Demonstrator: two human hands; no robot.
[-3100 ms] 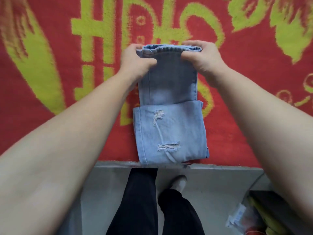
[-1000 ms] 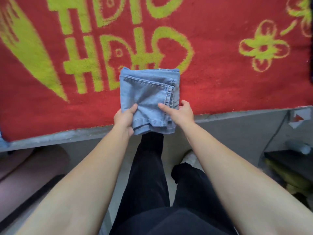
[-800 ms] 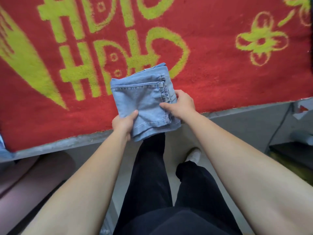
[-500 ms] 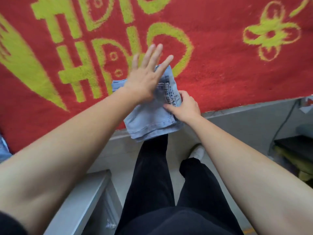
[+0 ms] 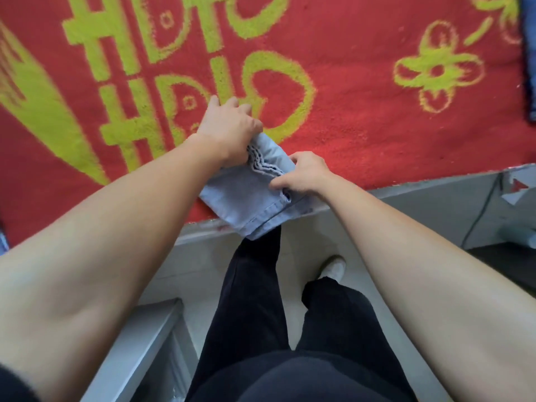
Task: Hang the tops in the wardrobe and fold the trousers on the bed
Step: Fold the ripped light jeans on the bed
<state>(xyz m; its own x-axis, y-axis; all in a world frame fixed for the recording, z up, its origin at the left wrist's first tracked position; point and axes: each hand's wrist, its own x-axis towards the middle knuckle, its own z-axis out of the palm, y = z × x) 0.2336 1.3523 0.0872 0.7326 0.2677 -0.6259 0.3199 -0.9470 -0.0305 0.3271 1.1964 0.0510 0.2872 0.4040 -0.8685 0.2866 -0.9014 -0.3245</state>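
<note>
Jeans (image 5: pixel 243 198) clasped, left grip (image 5: pixel 229 126) far end, right grip (image 5: pixel 304 174) right edge

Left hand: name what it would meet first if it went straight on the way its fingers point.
The left hand, gripping the folded jeans, points away; likely just the red blanket beneath, nothing else ahead.

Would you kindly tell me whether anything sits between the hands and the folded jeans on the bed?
Nothing visible does. The left hand grips the far end of the jeans, and the right hand pinches their near right edge. They lie on the red blanket, by its near edge.
</note>
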